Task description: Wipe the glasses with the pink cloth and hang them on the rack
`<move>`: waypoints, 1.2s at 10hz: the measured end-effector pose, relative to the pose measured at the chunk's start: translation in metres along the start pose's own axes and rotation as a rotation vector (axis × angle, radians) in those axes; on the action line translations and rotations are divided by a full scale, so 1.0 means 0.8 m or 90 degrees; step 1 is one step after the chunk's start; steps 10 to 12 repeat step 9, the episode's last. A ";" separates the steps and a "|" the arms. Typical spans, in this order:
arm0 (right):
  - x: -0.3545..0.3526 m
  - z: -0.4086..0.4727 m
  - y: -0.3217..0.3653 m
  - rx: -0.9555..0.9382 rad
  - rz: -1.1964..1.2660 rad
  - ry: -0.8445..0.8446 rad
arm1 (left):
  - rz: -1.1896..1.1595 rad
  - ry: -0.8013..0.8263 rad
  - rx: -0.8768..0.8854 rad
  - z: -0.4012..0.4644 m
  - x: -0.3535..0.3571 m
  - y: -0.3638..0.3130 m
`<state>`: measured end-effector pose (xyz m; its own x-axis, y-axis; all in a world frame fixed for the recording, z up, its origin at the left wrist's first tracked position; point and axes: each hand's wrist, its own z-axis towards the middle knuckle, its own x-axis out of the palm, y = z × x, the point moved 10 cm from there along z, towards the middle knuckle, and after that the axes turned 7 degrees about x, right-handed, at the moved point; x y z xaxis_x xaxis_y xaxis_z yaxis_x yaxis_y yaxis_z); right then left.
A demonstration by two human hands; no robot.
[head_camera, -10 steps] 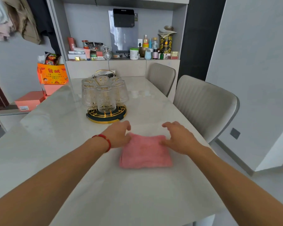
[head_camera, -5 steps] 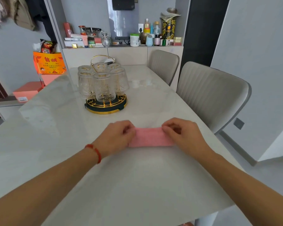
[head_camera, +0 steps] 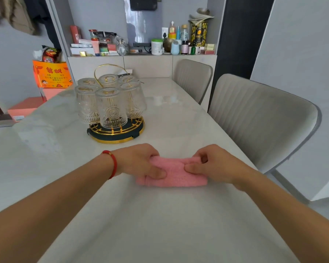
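Observation:
A folded pink cloth (head_camera: 176,173) lies on the white marble table (head_camera: 160,215) in front of me. My left hand (head_camera: 141,163), with a red string at the wrist, pinches the cloth's left end between thumb and fingers. My right hand (head_camera: 211,165) pinches its right end the same way. Behind the cloth stands a round gold and dark rack (head_camera: 116,132) with a gold loop handle. Several patterned clear glasses (head_camera: 110,108) hang upside down on it.
Two grey upholstered chairs (head_camera: 254,118) stand along the table's right side. A cluttered shelf with bottles and jars (head_camera: 160,46) runs behind the table. Orange boxes (head_camera: 51,74) sit off the table's far left corner.
The cloth went from a wider square under flat hands to a narrow folded strip. Both hands closed in and now pinch its ends.

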<state>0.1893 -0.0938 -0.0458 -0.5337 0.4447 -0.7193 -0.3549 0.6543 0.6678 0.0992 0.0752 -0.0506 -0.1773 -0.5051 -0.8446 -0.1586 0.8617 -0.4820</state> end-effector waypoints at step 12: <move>-0.088 0.318 -0.069 -0.026 -0.216 -0.214 | 0.205 -0.312 0.020 0.324 -0.061 0.008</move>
